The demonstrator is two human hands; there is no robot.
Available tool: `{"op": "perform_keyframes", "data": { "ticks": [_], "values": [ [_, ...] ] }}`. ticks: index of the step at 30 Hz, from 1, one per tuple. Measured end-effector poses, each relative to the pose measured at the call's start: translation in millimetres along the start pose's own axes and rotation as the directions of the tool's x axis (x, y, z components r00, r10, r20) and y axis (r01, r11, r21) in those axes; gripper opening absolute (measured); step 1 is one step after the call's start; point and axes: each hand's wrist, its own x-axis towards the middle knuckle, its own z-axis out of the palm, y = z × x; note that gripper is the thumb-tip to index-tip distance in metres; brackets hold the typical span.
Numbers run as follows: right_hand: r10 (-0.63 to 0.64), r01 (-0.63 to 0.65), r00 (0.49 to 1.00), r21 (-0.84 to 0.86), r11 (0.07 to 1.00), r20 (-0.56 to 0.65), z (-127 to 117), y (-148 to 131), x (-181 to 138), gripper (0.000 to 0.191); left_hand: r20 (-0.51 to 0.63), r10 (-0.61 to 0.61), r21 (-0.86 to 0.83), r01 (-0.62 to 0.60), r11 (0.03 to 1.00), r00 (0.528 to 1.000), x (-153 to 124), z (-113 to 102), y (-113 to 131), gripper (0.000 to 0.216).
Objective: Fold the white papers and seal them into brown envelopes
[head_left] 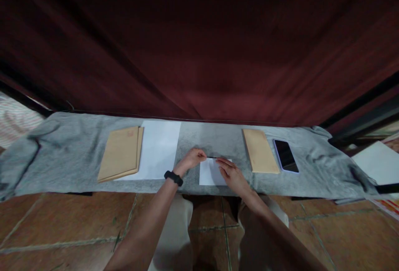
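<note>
A small rectangle of white paper (pixel 209 174), apparently folded, lies on the grey cloth in front of me. At its upper left corner the fingertips of my left hand (pixel 193 157) are pinched together on the edge. My right hand (pixel 231 174) covers the paper's right side, its fingers close together with the tips at the upper edge. Between both sets of fingertips runs a thin dark line along that edge; whether it is a shadow or a slim object I cannot make out. On my left wrist is a black band (pixel 173 178).
Brown envelopes (pixel 120 152) overlap a stack or sheet of white paper (pixel 160 150) on the left. To the right lie another brown envelope (pixel 261 150) and a phone (pixel 286 156). The grey cloth (pixel 212 136) covers a narrow table backed by a dark red curtain (pixel 199 63).
</note>
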Motion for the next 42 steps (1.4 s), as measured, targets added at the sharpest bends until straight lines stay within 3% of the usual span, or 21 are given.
{"op": "perform_keyframes", "data": {
  "ticks": [4,10,12,14,16,19,24,32,42],
  "values": [
    [-0.006,0.011,0.999,-0.128,0.992,0.039,14,-3,-6,0.043,-0.139,0.034,0.170,-0.009,0.985,0.990,-6,9,7,0.015],
    [-0.032,0.049,0.997,-0.281,0.958,0.064,29,-9,-12,0.047,-0.342,0.080,0.374,0.057,0.925,0.936,-38,38,23,0.027],
    [-0.034,0.050,0.998,-0.291,0.955,0.060,31,-8,-13,0.047,-0.354,0.150,0.446,0.025,0.895,0.923,-51,55,28,0.031],
    [-0.038,0.054,0.997,-0.288,0.956,0.060,32,-7,-13,0.047,-0.332,0.329,0.626,-0.054,0.778,0.884,-64,72,31,0.036],
    [-0.039,0.056,0.997,-0.284,0.957,0.064,33,-5,-14,0.048,-0.334,0.414,0.728,-0.047,0.684,0.847,-73,86,28,0.043],
    [-0.032,0.050,0.997,-0.277,0.959,0.070,33,-5,-15,0.053,-0.266,0.403,0.731,-0.089,0.677,0.876,-79,98,18,0.050],
    [-0.019,0.036,0.998,-0.275,0.961,0.064,33,-7,-18,0.055,-0.242,0.344,0.695,-0.086,0.714,0.907,-77,101,4,0.057],
    [0.039,-0.056,0.997,-0.318,0.947,-0.060,26,-1,-28,0.047,-0.330,0.325,0.745,0.033,0.666,0.886,-84,99,-7,0.068],
    [0.129,-0.172,0.981,-0.331,0.928,-0.147,11,18,-47,0.049,-0.379,0.321,0.747,0.082,0.660,0.868,-97,91,-12,0.060]
  ]
}}
